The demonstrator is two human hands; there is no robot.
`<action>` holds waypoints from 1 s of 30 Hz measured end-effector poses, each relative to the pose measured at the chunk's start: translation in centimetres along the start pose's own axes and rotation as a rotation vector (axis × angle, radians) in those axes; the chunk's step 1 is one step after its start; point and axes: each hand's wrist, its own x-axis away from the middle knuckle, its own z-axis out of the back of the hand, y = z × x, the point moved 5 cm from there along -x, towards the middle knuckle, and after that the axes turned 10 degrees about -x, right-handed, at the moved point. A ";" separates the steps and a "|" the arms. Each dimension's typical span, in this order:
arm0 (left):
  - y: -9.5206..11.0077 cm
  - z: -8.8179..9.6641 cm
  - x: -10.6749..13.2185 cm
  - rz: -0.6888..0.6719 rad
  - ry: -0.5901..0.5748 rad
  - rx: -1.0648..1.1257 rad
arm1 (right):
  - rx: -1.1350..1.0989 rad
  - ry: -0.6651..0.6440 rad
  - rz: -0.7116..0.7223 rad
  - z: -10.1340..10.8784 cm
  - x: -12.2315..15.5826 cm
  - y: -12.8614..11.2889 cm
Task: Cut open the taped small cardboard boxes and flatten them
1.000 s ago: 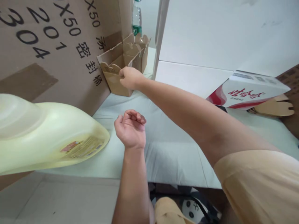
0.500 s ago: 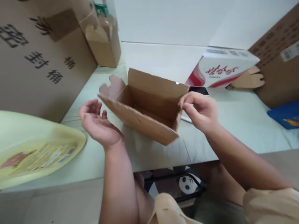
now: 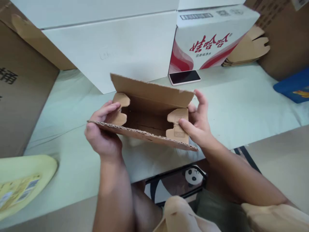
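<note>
A small brown corrugated cardboard box [image 3: 147, 93] is held open end toward me above the pale green surface [image 3: 241, 106]. My left hand [image 3: 102, 132] grips its left end, fingers pressing the left side flap inward. My right hand [image 3: 196, 124] grips the right end, thumb and fingers on the right side flap, which is folded in. The top and bottom flaps stand open.
A white carton [image 3: 108, 48] and a red-and-white printed carton [image 3: 207, 38] stand behind, with a black phone [image 3: 184, 77] lying before them. Flat cardboard blanks [image 3: 248, 48] lie at right beside a blue item [image 3: 293, 85]. A large brown box [image 3: 21, 96] and a yellow bottle [image 3: 21, 183] are at left.
My right hand pulled a box from the far stack toward me. My left hand, which held nothing, has taken the box's left end. Both side flaps are now folded in.
</note>
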 end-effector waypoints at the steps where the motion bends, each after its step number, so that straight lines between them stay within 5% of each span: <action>1: -0.1 0.0 0.0 -0.002 0.010 -0.014 | -0.041 -0.038 -0.036 -0.2 0.1 0.1; 10: -0.7 0.6 -0.5 -0.099 0.042 -0.196 | -0.030 -0.098 0.000 -0.1 -0.3 -0.3; 19: -1.1 0.8 -0.9 -0.060 -0.150 -0.294 | -0.074 -0.146 0.009 0.5 -0.1 0.4; 30: -1.6 0.9 -0.9 -0.097 -0.160 -0.286 | -0.126 -0.137 -0.052 0.1 0.2 1.1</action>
